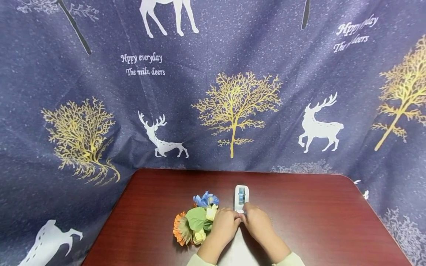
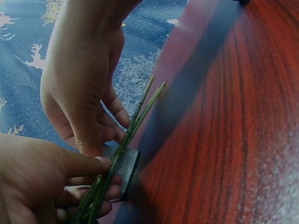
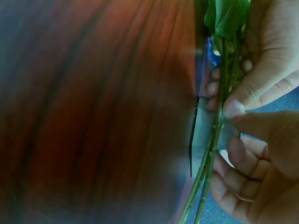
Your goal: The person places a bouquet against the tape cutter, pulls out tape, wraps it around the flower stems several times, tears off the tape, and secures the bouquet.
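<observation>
A bunch of artificial flowers point(image 1: 195, 218), with blue, orange and pale yellow blooms, lies beside my left hand point(image 1: 226, 224). That hand pinches its green stems point(image 2: 142, 107) between thumb and fingers. My right hand point(image 1: 260, 223) meets it, its thumb against the stems point(image 3: 204, 175) and its curled fingers behind them. Just beyond both hands stands a white tape dispenser point(image 1: 237, 197) with a blue roll point(image 1: 242, 195). Its greyish near end point(image 2: 125, 179) shows behind the stems in the left wrist view. Whether clear tape lies between the fingertips is too faint to tell.
A reddish-brown wooden table point(image 1: 309, 214) spreads around the hands. Behind it hangs a dark blue cloth point(image 1: 213, 48) printed with deer and trees. Something white point(image 1: 239, 249) lies between the forearms at the near edge.
</observation>
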Demonstrator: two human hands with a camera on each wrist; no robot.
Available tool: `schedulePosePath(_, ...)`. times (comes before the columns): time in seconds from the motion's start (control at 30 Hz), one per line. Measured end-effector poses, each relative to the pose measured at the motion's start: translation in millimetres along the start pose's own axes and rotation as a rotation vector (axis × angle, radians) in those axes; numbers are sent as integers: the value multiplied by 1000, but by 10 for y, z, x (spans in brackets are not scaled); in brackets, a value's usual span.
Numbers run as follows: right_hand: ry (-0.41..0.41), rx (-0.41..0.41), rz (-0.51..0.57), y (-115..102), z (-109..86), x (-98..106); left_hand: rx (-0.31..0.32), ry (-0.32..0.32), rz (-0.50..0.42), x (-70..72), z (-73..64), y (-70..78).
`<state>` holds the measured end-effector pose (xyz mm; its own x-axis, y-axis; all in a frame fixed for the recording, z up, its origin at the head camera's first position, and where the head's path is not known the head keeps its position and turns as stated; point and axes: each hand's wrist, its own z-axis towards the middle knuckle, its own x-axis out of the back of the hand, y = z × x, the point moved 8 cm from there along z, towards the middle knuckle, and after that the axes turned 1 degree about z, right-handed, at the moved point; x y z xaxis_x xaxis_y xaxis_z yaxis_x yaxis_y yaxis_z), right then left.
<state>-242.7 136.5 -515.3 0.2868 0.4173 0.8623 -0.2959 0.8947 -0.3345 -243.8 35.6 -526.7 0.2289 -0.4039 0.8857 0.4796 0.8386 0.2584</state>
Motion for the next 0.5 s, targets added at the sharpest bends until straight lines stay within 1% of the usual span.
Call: schedulePosePath(0.5,6,5,-7,9,3,-5,-5,5,3,8,7,5)
